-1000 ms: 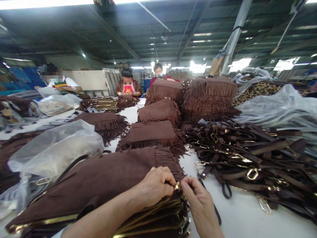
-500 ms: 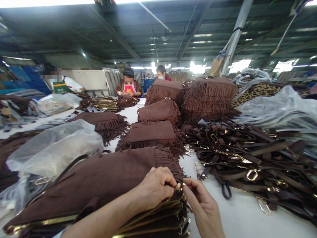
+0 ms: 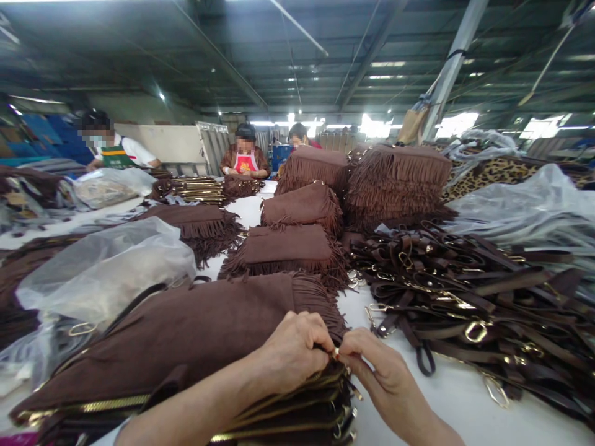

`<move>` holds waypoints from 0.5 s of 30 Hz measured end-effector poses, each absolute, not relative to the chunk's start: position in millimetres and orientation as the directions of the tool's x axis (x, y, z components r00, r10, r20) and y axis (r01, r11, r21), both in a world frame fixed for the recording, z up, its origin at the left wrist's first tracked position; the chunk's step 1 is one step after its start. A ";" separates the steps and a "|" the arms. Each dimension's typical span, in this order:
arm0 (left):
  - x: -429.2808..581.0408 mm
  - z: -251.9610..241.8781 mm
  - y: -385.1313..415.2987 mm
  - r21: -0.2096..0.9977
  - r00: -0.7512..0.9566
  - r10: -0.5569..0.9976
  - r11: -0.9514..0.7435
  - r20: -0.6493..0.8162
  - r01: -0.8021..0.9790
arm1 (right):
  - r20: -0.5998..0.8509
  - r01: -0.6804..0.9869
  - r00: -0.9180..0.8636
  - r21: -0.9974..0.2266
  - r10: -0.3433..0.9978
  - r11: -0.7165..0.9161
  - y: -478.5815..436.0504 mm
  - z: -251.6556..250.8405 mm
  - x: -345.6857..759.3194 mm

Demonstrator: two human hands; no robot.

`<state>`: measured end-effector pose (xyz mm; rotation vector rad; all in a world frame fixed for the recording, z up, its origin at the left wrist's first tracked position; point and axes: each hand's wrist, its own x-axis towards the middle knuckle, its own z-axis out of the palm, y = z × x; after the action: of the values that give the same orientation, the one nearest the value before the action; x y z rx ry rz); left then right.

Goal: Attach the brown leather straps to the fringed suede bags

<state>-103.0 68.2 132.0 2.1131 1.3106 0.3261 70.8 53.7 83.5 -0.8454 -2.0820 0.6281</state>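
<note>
In front of me a brown suede-like bag (image 3: 223,310) with fringe and a gold zipper (image 3: 116,404) lies on top of a stack of similar bags (image 3: 320,415). At its right corner my left hand (image 3: 295,347) pinches a small gold metal fitting (image 3: 335,352), the forearm crossing over the bag. Thumb and forefinger of my right hand (image 3: 379,362) close on the same spot from the right, almost touching the left fingertips. Its exact shape is mostly hidden by the fingers.
A heap of dark straps with gold clasps (image 3: 465,297) covers the table's right side. Several fringed bags (image 3: 288,244) are piled ahead. Clear plastic (image 3: 106,266) lies at left and more plastic (image 3: 534,198) at right. Co-workers (image 3: 245,155) are across the table.
My right hand has moved in against the left fingertips at the fitting, its wrist turning so more forearm shows. My left hand keeps its pinch. The view has shifted slightly.
</note>
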 end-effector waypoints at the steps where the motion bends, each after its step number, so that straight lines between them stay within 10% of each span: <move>1: -103.0 131.9 68.1 0.614 0.478 0.871 -0.317 -0.113 0.723 | 0.473 0.366 -0.476 -0.660 0.741 0.656 54.2 83.8 70.2; 15: -103.7 126.9 67.4 0.629 0.474 0.879 -0.340 -0.051 0.699 | 0.384 0.506 -0.230 -0.738 0.894 0.447 35.1 67.4 63.0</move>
<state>-103.7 67.4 126.9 2.1373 1.3026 0.4003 63.0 35.1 67.4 -1.1818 -1.8836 0.6019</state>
